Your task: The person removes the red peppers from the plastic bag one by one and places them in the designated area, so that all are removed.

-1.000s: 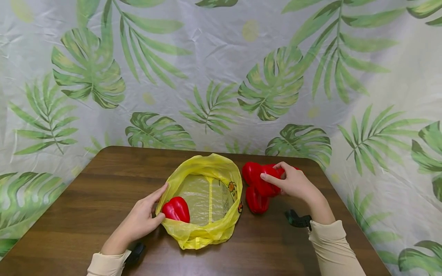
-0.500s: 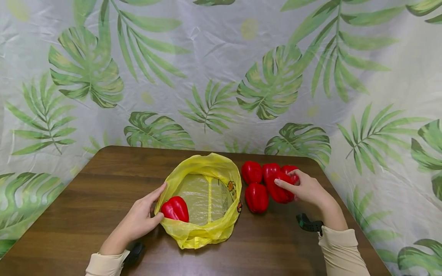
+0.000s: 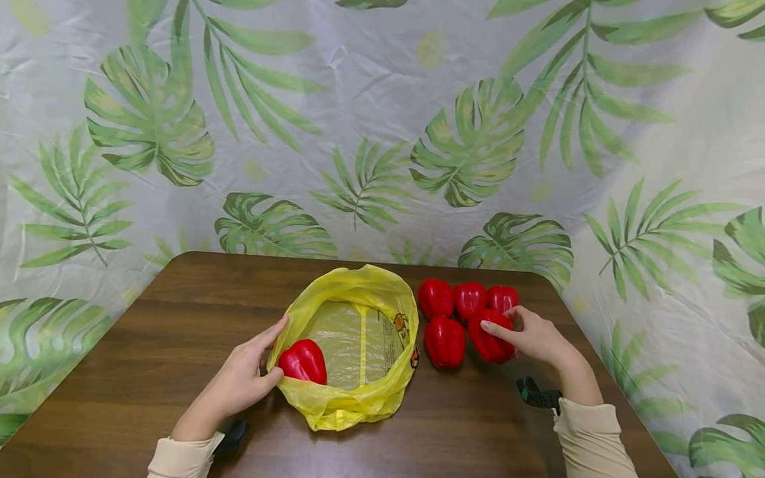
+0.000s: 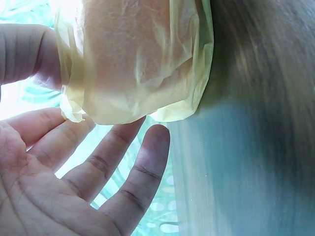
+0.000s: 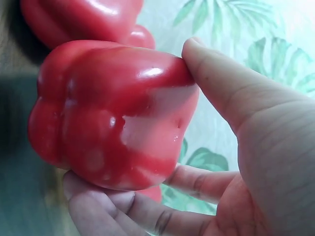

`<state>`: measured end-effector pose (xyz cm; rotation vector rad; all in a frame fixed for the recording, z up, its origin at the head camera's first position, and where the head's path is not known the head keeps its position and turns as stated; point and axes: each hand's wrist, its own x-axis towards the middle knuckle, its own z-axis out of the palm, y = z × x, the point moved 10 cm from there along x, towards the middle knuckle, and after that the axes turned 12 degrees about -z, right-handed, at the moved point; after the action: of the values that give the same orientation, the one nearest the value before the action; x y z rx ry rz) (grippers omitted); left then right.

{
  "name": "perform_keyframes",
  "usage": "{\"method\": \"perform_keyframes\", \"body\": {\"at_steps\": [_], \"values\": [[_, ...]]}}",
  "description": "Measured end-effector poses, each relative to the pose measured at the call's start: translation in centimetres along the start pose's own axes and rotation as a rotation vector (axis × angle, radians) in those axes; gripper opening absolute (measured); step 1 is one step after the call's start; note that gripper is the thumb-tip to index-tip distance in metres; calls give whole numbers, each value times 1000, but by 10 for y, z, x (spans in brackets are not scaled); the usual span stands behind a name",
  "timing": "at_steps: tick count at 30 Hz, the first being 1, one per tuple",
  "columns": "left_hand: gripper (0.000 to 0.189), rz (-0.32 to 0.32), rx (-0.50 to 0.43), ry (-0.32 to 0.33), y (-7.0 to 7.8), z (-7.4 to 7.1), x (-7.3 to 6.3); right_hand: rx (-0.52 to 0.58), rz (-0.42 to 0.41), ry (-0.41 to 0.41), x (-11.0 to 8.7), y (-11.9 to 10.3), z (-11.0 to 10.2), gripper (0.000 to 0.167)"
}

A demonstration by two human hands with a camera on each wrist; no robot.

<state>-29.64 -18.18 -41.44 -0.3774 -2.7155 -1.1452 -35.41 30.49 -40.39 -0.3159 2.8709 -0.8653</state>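
My left hand (image 3: 239,378) rests at the left rim of an open yellow plastic bag (image 3: 370,405). Its fingers look relaxed and spread against the bag's outside in the left wrist view. One red bell pepper (image 3: 306,362) lies inside the bag at the left. On the right, my right hand (image 3: 540,338) holds another red bell pepper (image 5: 118,113) between thumb and fingers. That pepper sits at the near right of a cluster, beside a front pepper (image 3: 445,342). Behind them stand three more peppers: left (image 3: 436,299), middle (image 3: 469,300) and right (image 3: 502,299).
Everything stands on a dark brown wooden table (image 3: 179,318). A leaf-patterned cloth (image 3: 370,119) hangs behind and around it. Black straps with a device (image 3: 538,395) are on both wrists.
My right hand has moved right and toward me with the pepper, from on top of the cluster down to its near right. The left hand and bag have barely moved.
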Motion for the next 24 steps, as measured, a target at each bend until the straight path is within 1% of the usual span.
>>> {"method": "perform_keyframes", "body": {"at_steps": [3, 10, 15, 24], "values": [[82, 2, 4, 0, 0, 0, 0, 22, 1, 1, 0, 5, 3, 75], [81, 3, 8, 4, 1, 0, -1, 74, -5, 18, 4, 11, 12, 65], [81, -3, 5, 1, 2, -1, -1, 85, 4, 12, 4, 12, 16, 67], [82, -2, 0, -1, 1, -1, 0, 93, 26, -5, 7, 20, 23, 71]]}}
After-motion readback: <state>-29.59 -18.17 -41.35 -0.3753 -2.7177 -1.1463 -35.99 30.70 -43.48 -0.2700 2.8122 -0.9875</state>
